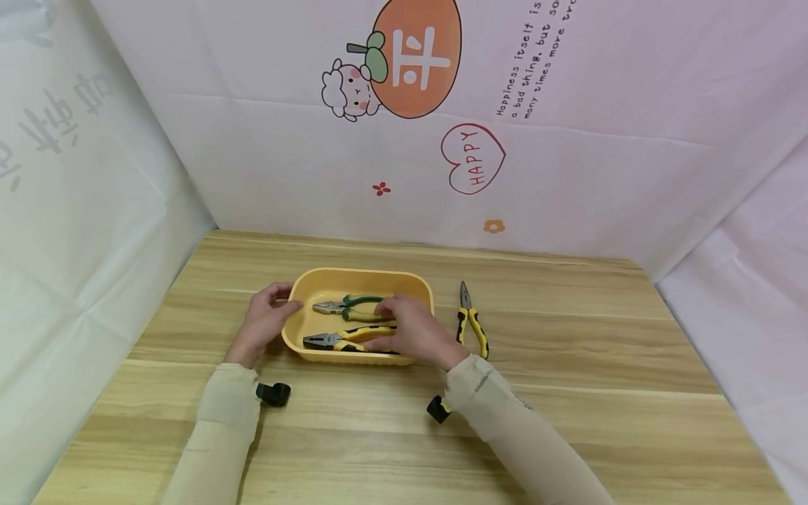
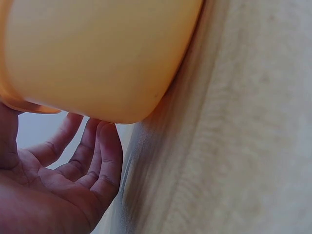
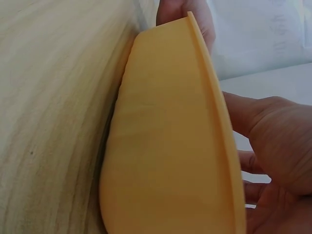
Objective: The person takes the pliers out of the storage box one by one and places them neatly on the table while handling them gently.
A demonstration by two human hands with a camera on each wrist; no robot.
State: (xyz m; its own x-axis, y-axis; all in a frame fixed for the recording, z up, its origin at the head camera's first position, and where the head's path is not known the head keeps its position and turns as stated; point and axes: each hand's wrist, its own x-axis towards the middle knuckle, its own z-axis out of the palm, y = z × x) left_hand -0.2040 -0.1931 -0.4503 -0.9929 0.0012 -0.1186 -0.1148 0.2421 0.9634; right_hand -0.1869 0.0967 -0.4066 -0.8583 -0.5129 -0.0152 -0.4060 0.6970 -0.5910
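Observation:
A yellow plastic basket (image 1: 353, 358) sits on the table, with two pairs of pliers inside. My left hand (image 1: 261, 319) grips its left end, thumb over the rim and fingers against the outer wall. My right hand (image 1: 413, 333) reaches over the near right side into the basket. Its thumb lies by the handles of the black-and-yellow pliers (image 1: 325, 341), its other fingers over the handle ends of the green-handled pliers (image 1: 330, 306). In the right wrist view the basket wall (image 3: 165, 126) hides the fingertips, so I cannot tell whether they pinch a handle.
Yellow-and-black long-nose pliers (image 1: 466, 298) lie on the wooden table (image 1: 600, 337) just right of the basket, jaws pointing away. White printed cloth (image 1: 284, 161) hangs behind the table and along both sides. A black wrist camera (image 1: 274, 394) sits at the left cuff.

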